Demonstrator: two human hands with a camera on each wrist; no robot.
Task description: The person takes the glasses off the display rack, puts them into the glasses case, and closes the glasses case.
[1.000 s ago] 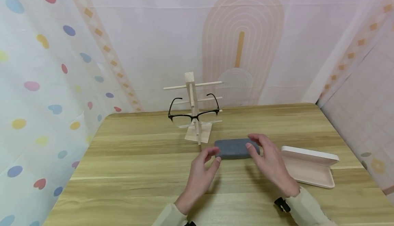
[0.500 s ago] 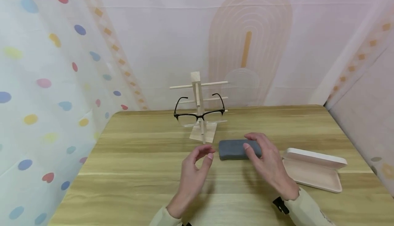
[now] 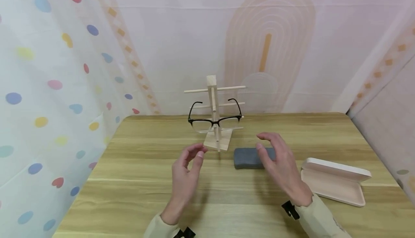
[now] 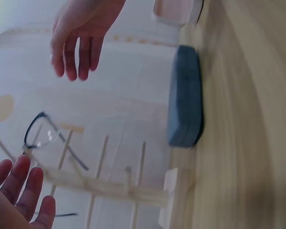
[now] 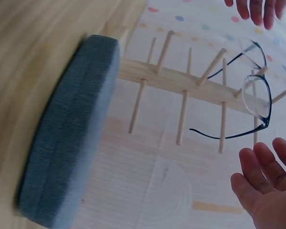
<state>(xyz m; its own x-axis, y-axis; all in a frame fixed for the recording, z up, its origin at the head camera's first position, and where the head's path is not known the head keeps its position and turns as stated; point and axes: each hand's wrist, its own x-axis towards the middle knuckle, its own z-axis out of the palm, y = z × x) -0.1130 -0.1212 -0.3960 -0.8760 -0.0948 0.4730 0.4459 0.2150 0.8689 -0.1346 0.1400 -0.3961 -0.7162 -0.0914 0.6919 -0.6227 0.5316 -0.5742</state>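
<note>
Black-framed glasses (image 3: 215,122) hang on a pale wooden display stand (image 3: 211,81) with several pegs, temples pointing back. In front and to the right lies a closed blue-grey glasses case (image 3: 246,158); the right wrist view shows the fabric-like cover of this case (image 5: 69,133). My right hand (image 3: 283,169) hovers above the case's right end, fingers relaxed and holding nothing, hiding that end in the head view. Left of the case, in front of the stand base, my left hand (image 3: 184,175) is held over the table, fingers loosely bent with nothing in them.
To the right of my right hand, an open pale pink case (image 3: 332,185) lies with its lid raised at the back. The wooden table (image 3: 129,180) ends at a patterned curtain (image 3: 178,32) behind and on the left.
My left hand has moved left, away from the blue-grey case. The right hand stays over its right end. The view has turned slightly, shifting the whole scene rightward.
</note>
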